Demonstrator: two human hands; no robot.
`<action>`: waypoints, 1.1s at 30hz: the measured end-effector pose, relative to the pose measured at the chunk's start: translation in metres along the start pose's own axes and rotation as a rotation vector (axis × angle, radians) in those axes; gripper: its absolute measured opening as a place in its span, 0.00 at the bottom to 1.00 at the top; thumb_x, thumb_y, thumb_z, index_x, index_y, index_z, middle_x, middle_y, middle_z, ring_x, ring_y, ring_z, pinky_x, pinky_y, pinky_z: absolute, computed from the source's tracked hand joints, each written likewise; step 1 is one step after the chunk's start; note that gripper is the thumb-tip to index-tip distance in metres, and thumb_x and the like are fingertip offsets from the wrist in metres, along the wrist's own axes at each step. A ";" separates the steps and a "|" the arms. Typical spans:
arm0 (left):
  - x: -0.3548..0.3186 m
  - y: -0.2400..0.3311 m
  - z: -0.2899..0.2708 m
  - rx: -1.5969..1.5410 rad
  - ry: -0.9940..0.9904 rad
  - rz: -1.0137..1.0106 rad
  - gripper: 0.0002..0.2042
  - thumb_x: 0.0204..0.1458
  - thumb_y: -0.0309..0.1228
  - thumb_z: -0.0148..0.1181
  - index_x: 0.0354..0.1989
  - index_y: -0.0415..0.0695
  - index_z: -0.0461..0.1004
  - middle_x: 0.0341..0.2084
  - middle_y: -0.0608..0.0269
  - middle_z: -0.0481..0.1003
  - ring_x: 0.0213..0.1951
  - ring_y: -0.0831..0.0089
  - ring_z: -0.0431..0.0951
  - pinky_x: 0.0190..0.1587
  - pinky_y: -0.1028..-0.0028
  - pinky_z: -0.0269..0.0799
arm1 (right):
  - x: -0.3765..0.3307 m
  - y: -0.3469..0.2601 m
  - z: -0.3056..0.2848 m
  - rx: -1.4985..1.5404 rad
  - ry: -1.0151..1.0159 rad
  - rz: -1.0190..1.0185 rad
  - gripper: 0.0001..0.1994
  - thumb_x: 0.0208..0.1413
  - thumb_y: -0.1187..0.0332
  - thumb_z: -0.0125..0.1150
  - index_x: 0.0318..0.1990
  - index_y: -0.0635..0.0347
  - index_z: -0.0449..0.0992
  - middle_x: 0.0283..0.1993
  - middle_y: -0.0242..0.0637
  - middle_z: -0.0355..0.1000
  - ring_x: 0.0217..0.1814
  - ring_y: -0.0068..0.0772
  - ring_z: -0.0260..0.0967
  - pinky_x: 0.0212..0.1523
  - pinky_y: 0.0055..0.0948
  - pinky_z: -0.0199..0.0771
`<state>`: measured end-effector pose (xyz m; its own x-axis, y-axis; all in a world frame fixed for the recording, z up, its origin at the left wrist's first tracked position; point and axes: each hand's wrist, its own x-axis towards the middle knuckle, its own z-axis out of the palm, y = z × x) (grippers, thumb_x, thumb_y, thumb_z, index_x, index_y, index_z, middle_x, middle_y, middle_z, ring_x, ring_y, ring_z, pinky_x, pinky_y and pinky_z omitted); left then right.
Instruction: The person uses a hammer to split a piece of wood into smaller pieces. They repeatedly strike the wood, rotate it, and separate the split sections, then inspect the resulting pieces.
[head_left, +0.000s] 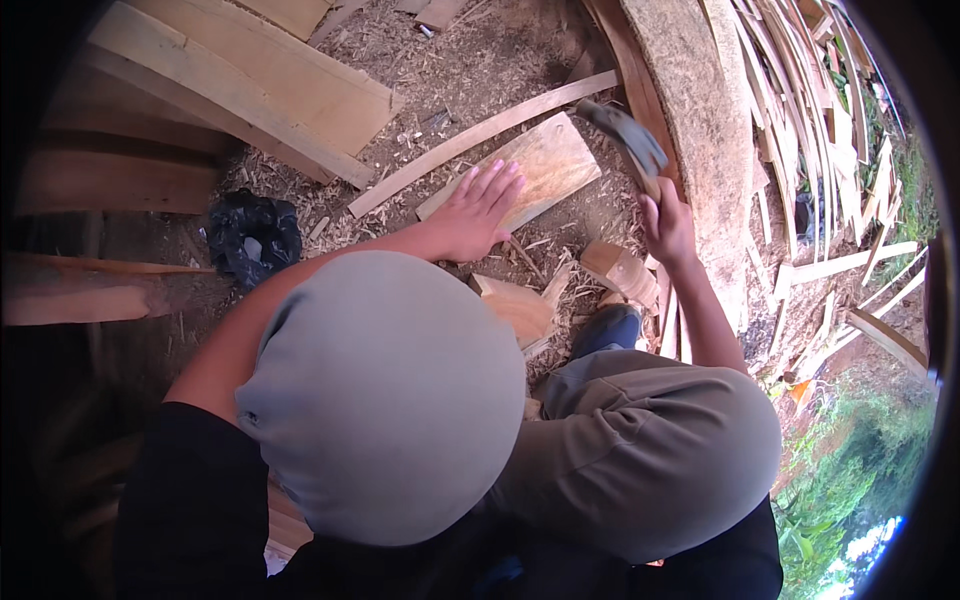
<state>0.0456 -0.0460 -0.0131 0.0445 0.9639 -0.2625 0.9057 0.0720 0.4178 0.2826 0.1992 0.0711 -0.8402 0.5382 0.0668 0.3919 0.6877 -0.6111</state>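
Observation:
My left hand [482, 208] lies flat, fingers stretched out, across the near left part of a short wooden board [562, 168] on the ground. To the right, my right hand [670, 228] is wrapped round the handle of a claw hammer [622, 132]. The hammer's dark metal head is slightly blurred and appears just beyond the right end of the board. I cannot tell whether it touches anything. A long thin wooden strip [470, 143] lies behind the board. Nearer my legs are two wood blocks [618, 270], one below each hand.
Thick planks [240, 85] stretch in from the far left. A black plastic bag [252, 238] lies left of my left forearm. A long slab [705, 130] runs along the right, with many thin strips [800, 110] beyond it. Wood shavings cover the ground around my shoe [607, 330].

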 end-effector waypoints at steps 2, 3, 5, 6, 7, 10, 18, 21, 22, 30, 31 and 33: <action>0.001 0.005 -0.003 -0.013 -0.012 -0.005 0.41 0.70 0.48 0.46 0.80 0.41 0.31 0.80 0.48 0.29 0.81 0.52 0.25 0.79 0.48 0.22 | -0.009 0.032 0.009 -0.100 0.019 -0.134 0.11 0.71 0.58 0.54 0.52 0.52 0.70 0.31 0.53 0.78 0.33 0.65 0.78 0.33 0.54 0.78; -0.001 0.004 -0.003 -0.018 -0.010 -0.016 0.41 0.70 0.47 0.46 0.80 0.40 0.32 0.80 0.48 0.29 0.81 0.52 0.25 0.79 0.48 0.22 | -0.001 0.025 0.014 -0.264 -0.112 -0.007 0.12 0.71 0.57 0.55 0.52 0.52 0.69 0.31 0.53 0.78 0.33 0.65 0.78 0.33 0.54 0.78; -0.002 0.003 -0.001 -0.025 -0.032 -0.031 0.41 0.70 0.47 0.47 0.80 0.40 0.32 0.80 0.48 0.30 0.81 0.52 0.25 0.79 0.48 0.22 | 0.009 0.024 0.020 -0.343 -0.228 0.126 0.12 0.71 0.55 0.55 0.50 0.51 0.69 0.31 0.52 0.79 0.32 0.64 0.78 0.31 0.55 0.79; -0.002 0.002 -0.003 -0.023 -0.058 -0.044 0.41 0.70 0.47 0.47 0.80 0.40 0.32 0.80 0.48 0.30 0.81 0.52 0.25 0.79 0.48 0.22 | 0.010 0.022 0.018 -0.311 -0.172 0.075 0.12 0.71 0.55 0.56 0.50 0.52 0.70 0.31 0.52 0.79 0.32 0.63 0.78 0.31 0.55 0.79; -0.003 0.002 -0.004 -0.022 -0.084 -0.057 0.41 0.70 0.47 0.47 0.80 0.40 0.32 0.80 0.48 0.30 0.81 0.52 0.24 0.79 0.48 0.22 | 0.008 0.018 0.015 -0.278 -0.117 0.023 0.12 0.70 0.56 0.56 0.49 0.52 0.70 0.31 0.51 0.79 0.32 0.62 0.79 0.31 0.54 0.79; 0.001 0.001 -0.003 0.013 0.041 0.022 0.42 0.69 0.47 0.47 0.80 0.40 0.31 0.81 0.48 0.29 0.81 0.53 0.24 0.79 0.48 0.22 | 0.001 0.006 0.007 -0.069 0.018 -0.055 0.12 0.68 0.60 0.60 0.51 0.56 0.71 0.34 0.50 0.79 0.34 0.59 0.80 0.33 0.53 0.79; -0.001 0.002 -0.005 -0.026 -0.074 -0.032 0.42 0.70 0.46 0.47 0.80 0.41 0.30 0.81 0.49 0.28 0.81 0.53 0.23 0.79 0.48 0.21 | 0.016 0.001 0.015 -0.172 -0.080 0.047 0.14 0.68 0.55 0.59 0.51 0.52 0.71 0.32 0.54 0.79 0.37 0.67 0.77 0.36 0.60 0.75; 0.004 0.003 -0.004 0.002 -0.007 0.026 0.42 0.70 0.46 0.46 0.80 0.41 0.29 0.81 0.49 0.27 0.81 0.53 0.23 0.79 0.48 0.21 | -0.002 0.006 0.017 -0.003 0.030 0.023 0.13 0.69 0.56 0.58 0.52 0.52 0.71 0.34 0.55 0.79 0.38 0.68 0.77 0.37 0.59 0.76; 0.005 0.004 -0.003 0.014 -0.024 0.016 0.42 0.70 0.47 0.47 0.80 0.40 0.30 0.80 0.47 0.28 0.80 0.52 0.23 0.79 0.48 0.22 | -0.003 0.006 0.021 -0.025 0.023 0.043 0.14 0.69 0.55 0.57 0.50 0.53 0.71 0.35 0.56 0.79 0.38 0.69 0.77 0.38 0.60 0.75; 0.001 -0.001 0.002 0.026 0.017 0.035 0.42 0.69 0.47 0.48 0.80 0.39 0.32 0.80 0.44 0.28 0.80 0.49 0.25 0.78 0.47 0.23 | 0.001 0.012 0.005 -0.060 0.028 -0.031 0.13 0.70 0.55 0.57 0.49 0.54 0.70 0.33 0.51 0.79 0.34 0.61 0.79 0.34 0.56 0.78; 0.003 0.001 -0.001 0.024 -0.019 0.015 0.42 0.69 0.47 0.48 0.80 0.40 0.32 0.80 0.44 0.29 0.80 0.50 0.25 0.78 0.47 0.23 | 0.000 0.011 0.010 -0.130 -0.027 0.010 0.13 0.70 0.54 0.56 0.48 0.53 0.69 0.33 0.52 0.79 0.34 0.63 0.79 0.34 0.57 0.78; 0.003 0.001 -0.005 0.010 -0.029 0.001 0.42 0.69 0.48 0.48 0.80 0.40 0.31 0.80 0.44 0.29 0.80 0.50 0.25 0.78 0.47 0.23 | 0.014 0.012 0.024 -0.387 -0.192 0.126 0.15 0.71 0.50 0.52 0.46 0.52 0.66 0.33 0.56 0.78 0.34 0.68 0.76 0.33 0.60 0.75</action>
<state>0.0442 -0.0420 -0.0095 0.0572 0.9561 -0.2875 0.9097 0.0687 0.4096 0.2670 0.2037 0.0459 -0.8172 0.5540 -0.1592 0.5760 0.7742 -0.2625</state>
